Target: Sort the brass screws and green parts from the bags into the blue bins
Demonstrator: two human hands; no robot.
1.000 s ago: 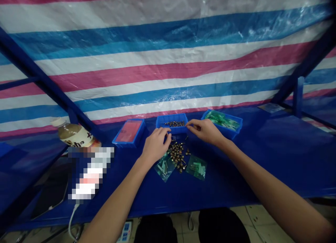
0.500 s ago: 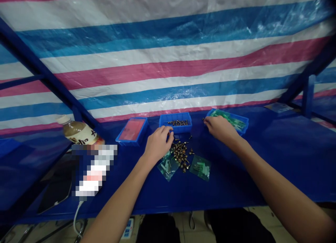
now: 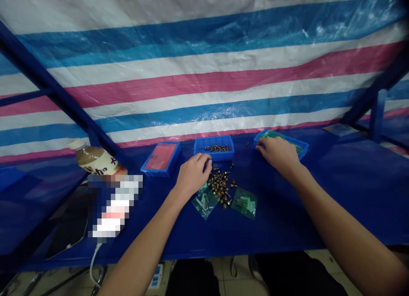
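Observation:
My left hand [image 3: 193,170] rests at the near left corner of the middle blue bin [image 3: 213,157], fingers curved, thumb apart from them, nothing seen in its grasp. Small brass-coloured screws [image 3: 217,148] lie in that bin. Beside this hand is a pile of brass-coloured screw-like fittings [image 3: 220,183]. My right hand [image 3: 277,151] is bent over the left part of the right blue bin [image 3: 302,153], which holds green plastic bags [image 3: 271,134]. Its fingertips are partly hidden, so I cannot tell what they grip. Two small clear-green bags with pins and plugs, a left bag [image 3: 204,205] and a right bag [image 3: 245,204], flank the pile.
A blue bin [image 3: 177,153] with a flat reddish stack [image 3: 160,155] stands to the left. Further left are a drink bottle [image 3: 97,159], a dark tablet-like slab [image 3: 68,230] and a blurred-out item with a white cable [image 3: 93,264]. One small fitting [image 3: 247,144] lies near the right bin.
My right hand has moved right, from beside the bin's left edge to over it. The right bin has shifted slightly right. My left hand has stayed nearly still.

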